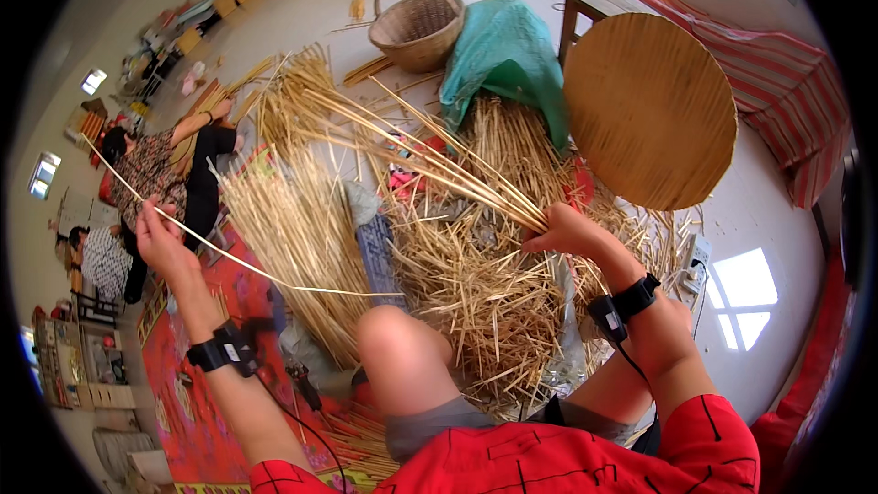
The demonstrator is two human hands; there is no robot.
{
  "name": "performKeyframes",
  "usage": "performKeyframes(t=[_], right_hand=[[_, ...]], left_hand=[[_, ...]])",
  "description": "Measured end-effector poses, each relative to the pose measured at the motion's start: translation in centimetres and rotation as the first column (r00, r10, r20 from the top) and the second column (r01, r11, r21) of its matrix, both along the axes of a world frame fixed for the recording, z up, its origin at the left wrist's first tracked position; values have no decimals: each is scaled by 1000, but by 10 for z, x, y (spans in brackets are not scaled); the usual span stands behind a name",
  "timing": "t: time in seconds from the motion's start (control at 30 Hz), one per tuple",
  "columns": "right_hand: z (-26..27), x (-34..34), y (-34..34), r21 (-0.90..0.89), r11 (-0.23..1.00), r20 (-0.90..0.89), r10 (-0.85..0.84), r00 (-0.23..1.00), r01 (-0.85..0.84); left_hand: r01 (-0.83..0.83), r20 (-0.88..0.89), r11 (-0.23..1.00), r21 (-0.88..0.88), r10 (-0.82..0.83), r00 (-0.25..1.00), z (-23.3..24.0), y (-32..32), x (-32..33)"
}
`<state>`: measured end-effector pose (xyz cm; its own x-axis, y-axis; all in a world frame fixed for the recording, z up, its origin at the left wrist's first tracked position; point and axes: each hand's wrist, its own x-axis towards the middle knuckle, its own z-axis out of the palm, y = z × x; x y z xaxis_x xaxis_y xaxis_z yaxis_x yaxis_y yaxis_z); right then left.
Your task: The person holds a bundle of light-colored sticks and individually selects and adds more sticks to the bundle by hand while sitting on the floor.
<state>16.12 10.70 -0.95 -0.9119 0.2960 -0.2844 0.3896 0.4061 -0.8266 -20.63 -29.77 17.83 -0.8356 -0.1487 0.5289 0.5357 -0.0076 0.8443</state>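
Note:
My left hand [163,240], out to the left, pinches one long pale straw stalk [233,256]. The stalk slants down to the right and bends near its lower end. My right hand [566,230] grips a small bunch of straw stalks [511,206] by one end; their other ends fan out to the upper left. Below that hand lies a loose heap of short straw pieces [480,315] between my knees. To its left rests a thick bundle of long straw [302,219], next to a long bluish block [378,257].
Beyond the heap, a green plastic sack [507,34] covers more straw. A wicker basket [418,27] stands behind it, with a round woven board [651,110] at right. A power strip [696,264] lies on the floor. Two people [147,165] are on the left, past a red mat [206,384].

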Motion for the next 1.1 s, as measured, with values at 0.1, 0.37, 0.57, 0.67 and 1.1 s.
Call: performKeyframes(t=[0.1,0.37,0.57,0.67,1.1], right_hand=[[11,-8,-13,3,996,152,-86,985,86],[9,-17,-13,-312,906,-96,-328,940,285],[25,-14,-14,-286,913,-70,-324,943,292],[31,-15,-15,-275,913,-22,-321,947,303],[29,-19,1,-875,458,-109,-503,857,158]], left_hand=[[-116,-73,987,-109,109,991,34,-47,0],[-299,-183,860,-413,244,952,36,-84,-28],[-263,-142,611,-747,240,960,-83,-54,-81],[-285,-188,394,-874,266,945,-156,-48,-97],[891,637,308,-334,-623,454,-170,245,161]])
